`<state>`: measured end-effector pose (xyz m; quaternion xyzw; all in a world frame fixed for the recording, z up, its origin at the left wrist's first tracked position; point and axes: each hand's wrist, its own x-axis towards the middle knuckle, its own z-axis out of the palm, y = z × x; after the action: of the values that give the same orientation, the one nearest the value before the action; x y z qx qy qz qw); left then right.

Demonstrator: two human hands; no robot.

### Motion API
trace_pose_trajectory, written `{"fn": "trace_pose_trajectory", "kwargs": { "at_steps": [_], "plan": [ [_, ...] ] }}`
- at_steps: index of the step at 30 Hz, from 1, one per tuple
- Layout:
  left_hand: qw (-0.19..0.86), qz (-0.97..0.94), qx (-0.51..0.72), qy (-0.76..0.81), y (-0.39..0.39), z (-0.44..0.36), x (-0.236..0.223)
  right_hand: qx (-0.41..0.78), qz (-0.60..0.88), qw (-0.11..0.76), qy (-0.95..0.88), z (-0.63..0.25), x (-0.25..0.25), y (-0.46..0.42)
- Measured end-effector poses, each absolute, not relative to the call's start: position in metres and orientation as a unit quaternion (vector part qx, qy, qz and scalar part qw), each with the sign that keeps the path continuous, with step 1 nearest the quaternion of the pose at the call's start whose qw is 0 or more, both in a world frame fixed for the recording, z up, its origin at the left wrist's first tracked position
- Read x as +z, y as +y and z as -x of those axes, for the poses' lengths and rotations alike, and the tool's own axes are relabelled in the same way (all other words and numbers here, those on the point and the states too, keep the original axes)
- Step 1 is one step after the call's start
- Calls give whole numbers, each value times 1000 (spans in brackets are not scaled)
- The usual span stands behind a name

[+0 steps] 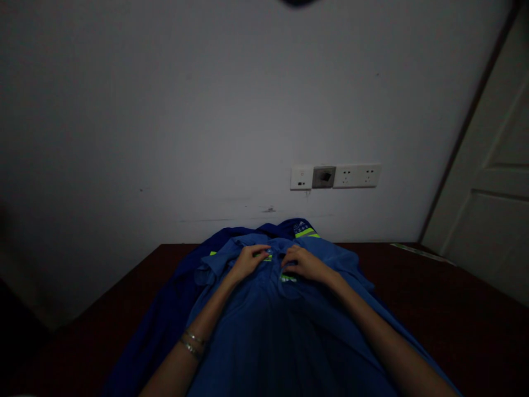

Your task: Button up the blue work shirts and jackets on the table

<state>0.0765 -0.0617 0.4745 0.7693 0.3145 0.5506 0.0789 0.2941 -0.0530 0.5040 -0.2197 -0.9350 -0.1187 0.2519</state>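
Note:
A light blue shirt (264, 320) lies spread out in front of me, its upper part near the wall. My left hand (250, 262) is closed on the fabric near the shirt's neck opening, thumb and fingers pinching it. Just to the right, my right hand (305, 263) has bent fingers gripping the cloth on the other side of the opening. Yellow-green patches show by both hands. Beneath the shirt is a darker blue garment (165, 311) with a yellow-green and grey strip at its top right. Dim light hides the finer details of the fingertips.
The garments rest on a dark red surface (397, 275) that meets a pale wall (206, 121). White sockets (357, 176) and a grey wall plate (324, 177) are fixed above it. A panelled white door (491, 193) stands at the right.

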Motion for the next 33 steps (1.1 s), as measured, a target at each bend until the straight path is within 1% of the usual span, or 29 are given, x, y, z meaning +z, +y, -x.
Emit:
{"fn": "trace_pose_trajectory", "kwargs": {
  "at_steps": [4, 7, 10, 14, 16, 20, 26, 30, 33],
  "plan": [
    [68, -755, 558, 336, -62, -77, 474, -62, 203, 286, -934, -296, 503, -48],
    [72, -749, 560, 348, -62, -77, 474, -8, 223, 287, -932, -299, 505, -48],
    [82, -755, 554, 341, -63, -77, 475, 36, 233, 259, -937, -302, 509, -53],
    [80, -764, 546, 336, -62, -78, 474, 76, 229, 186, -952, -305, 513, -56],
    [77, -764, 545, 337, -62, -77, 475, 84, 232, 171, -954, -305, 513, -57],
    [89, -761, 550, 334, -62, -76, 477, 80, 241, 213, -944, -303, 514, -58],
    [101, -754, 558, 333, -71, -80, 482, 88, 239, 331, -909, -301, 524, -70],
    [88, -759, 560, 322, -79, -86, 484, 119, 236, 356, -896, -299, 534, -84],
    [92, -762, 556, 317, -84, -89, 486, 111, 226, 364, -897, -299, 538, -90]
  ]
}}
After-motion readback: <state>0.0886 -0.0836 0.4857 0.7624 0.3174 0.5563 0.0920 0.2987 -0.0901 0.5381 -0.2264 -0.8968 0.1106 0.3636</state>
